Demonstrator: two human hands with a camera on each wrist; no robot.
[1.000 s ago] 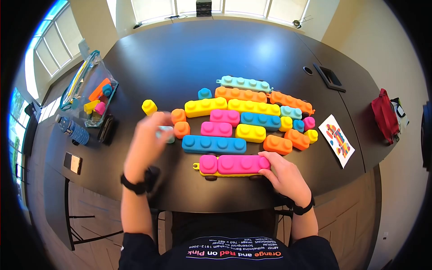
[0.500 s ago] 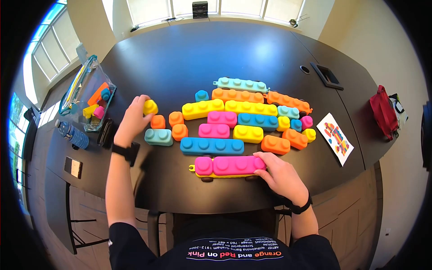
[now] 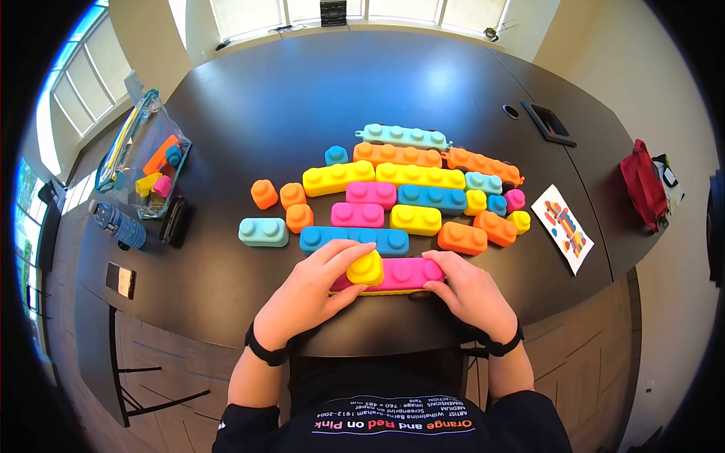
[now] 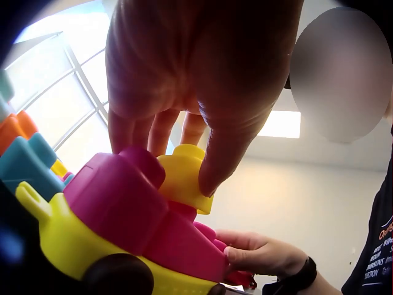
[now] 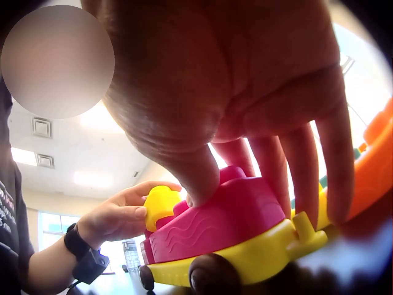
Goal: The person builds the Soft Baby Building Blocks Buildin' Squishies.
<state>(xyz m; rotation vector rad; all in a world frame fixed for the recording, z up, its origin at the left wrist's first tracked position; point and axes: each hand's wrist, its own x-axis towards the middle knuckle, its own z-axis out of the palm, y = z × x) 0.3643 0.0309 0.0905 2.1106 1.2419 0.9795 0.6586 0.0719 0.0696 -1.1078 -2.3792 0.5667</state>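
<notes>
My left hand (image 3: 302, 296) pinches a small yellow block (image 3: 365, 269) between thumb and fingers. That block sits over a stud of the long pink block (image 3: 403, 274), beside the small pink block (image 4: 113, 196) in the left wrist view. Both pink blocks are mounted on a yellow wheeled base (image 5: 258, 252) with dark wheels. At the other end, my right hand (image 3: 480, 299) grips the long pink block, thumb on the near side and fingers on the far side. My left hand hides much of the small pink block in the head view.
Behind the wheeled base lie a long blue block (image 3: 353, 241) and rows of coloured blocks. A light-teal block (image 3: 263, 232) and orange blocks are at left. A printed picture card (image 3: 563, 229) lies at right; a clear bag (image 3: 147, 162) and water bottle (image 3: 119, 225) stand far left.
My left hand reached to the far left, took the small yellow block and brought it right onto the pink blocks. My right hand has stayed on the long pink block.
</notes>
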